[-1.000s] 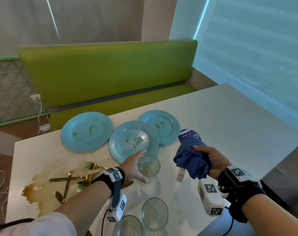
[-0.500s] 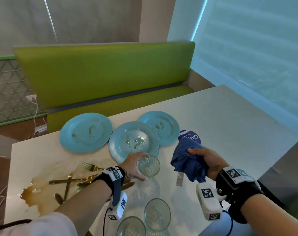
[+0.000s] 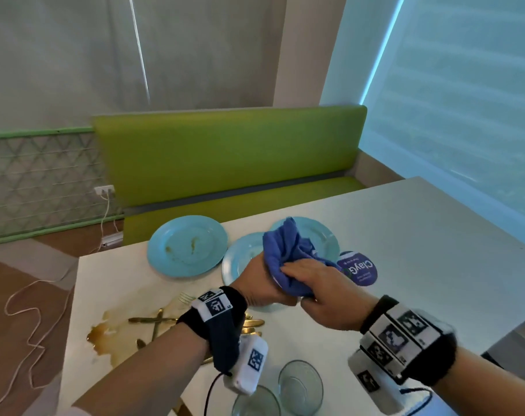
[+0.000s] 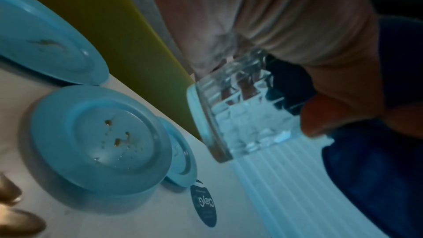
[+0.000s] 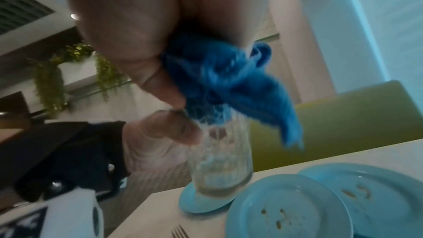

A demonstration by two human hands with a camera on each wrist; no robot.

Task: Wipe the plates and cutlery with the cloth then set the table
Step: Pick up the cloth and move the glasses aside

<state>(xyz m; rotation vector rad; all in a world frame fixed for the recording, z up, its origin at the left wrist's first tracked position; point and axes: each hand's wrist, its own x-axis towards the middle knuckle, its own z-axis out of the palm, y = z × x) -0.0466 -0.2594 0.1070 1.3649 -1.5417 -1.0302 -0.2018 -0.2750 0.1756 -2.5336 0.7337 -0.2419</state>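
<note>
My left hand (image 3: pixel 261 283) grips a ribbed clear glass (image 4: pixel 240 115), held up off the table and tilted. My right hand (image 3: pixel 318 292) grips the blue cloth (image 3: pixel 285 250) and presses a bunch of it into the mouth of the glass (image 5: pixel 219 160). In the head view both hands hide most of the glass. Three soiled light-blue plates lie behind the hands: a left plate (image 3: pixel 187 246), a middle plate (image 3: pixel 240 262) and a right plate (image 3: pixel 321 238). Gold cutlery (image 3: pixel 153 321) lies crossed on the table under my left wrist.
A brown spill (image 3: pixel 105 334) spreads at the table's left near the cutlery. Two more glasses (image 3: pixel 300 385) stand near the front edge. A round purple label (image 3: pixel 359 268) lies right of the plates. A green bench (image 3: pixel 225 157) runs behind the white table (image 3: pixel 420 235).
My left hand has closed on the glass and lifted it off the table. My right hand has carried the cloth left to the glass and pushed it into the mouth.
</note>
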